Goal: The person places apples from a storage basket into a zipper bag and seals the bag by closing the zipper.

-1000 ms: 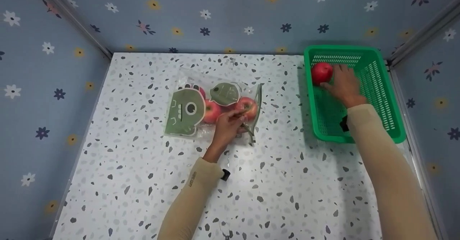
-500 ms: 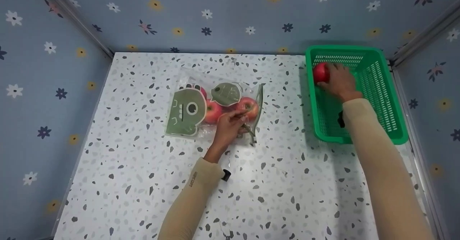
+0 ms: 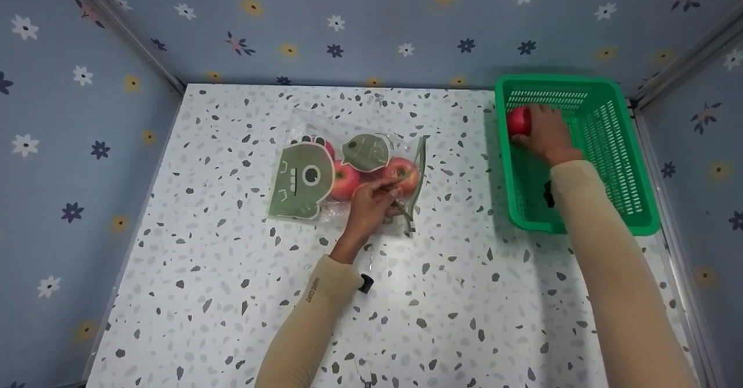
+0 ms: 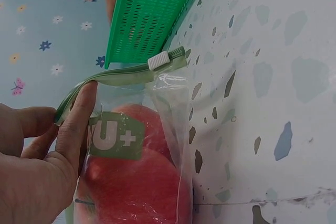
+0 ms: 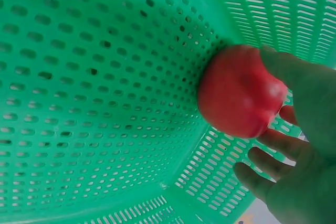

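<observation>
A clear zip bag (image 3: 299,184) with green cartoon prints lies on the table with several red apples inside. My left hand (image 3: 367,209) pinches the green zip edge of its mouth; in the left wrist view the fingers hold that green strip (image 4: 126,73), and a white slider (image 4: 158,60) sits farther along it. At the right, my right hand (image 3: 550,133) reaches into the green basket (image 3: 630,161) and grips a red apple (image 5: 239,92) at the basket's left wall. In the right wrist view the thumb is above the apple and a finger below, with the other fingers spread.
The white speckled table (image 3: 441,295) stretches in front of the bag and between bag and basket. Flower-patterned walls (image 3: 371,28) close off the back and both sides. The basket stands in the far right corner, its rim raised around the right hand.
My right hand has moved slightly left and closed round the apple, which now sits a little lower in the basket. My left hand and the bag have stayed in place.
</observation>
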{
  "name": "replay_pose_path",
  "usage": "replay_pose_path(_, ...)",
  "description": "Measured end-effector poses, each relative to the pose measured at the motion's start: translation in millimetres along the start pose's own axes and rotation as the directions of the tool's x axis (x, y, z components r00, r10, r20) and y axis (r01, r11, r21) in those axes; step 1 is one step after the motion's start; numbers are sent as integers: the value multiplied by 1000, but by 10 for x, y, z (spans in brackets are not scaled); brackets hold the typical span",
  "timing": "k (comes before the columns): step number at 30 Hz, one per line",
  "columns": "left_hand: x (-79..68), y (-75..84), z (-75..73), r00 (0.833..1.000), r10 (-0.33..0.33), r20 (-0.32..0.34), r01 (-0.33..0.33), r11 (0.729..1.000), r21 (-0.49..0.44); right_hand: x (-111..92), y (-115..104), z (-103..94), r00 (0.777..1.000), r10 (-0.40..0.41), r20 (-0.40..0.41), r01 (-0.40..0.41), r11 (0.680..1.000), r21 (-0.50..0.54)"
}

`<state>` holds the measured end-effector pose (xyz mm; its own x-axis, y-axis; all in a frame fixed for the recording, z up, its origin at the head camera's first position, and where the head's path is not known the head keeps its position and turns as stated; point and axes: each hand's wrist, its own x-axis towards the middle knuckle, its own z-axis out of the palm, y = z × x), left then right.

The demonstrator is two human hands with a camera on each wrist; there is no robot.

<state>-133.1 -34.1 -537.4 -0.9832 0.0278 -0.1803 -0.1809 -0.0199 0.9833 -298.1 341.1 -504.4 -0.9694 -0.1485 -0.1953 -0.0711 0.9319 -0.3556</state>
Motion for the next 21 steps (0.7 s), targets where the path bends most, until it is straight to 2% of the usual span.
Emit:
replay_pose_path(7,-1,-28,-16,999,36,9,-37,999,30,-13,20,13,1000,-1,-16,-1,997,-72)
replay_pose_path(15,7,-21,-14,1000,30,-1,-30,999,39,-39,49,14,998,48,43,-48,999,17)
replay_pose_path(21,-4,-19,-13,1000,17,7,-17,1000,17,-103,25,-6,999,16,38,-14,999,-39)
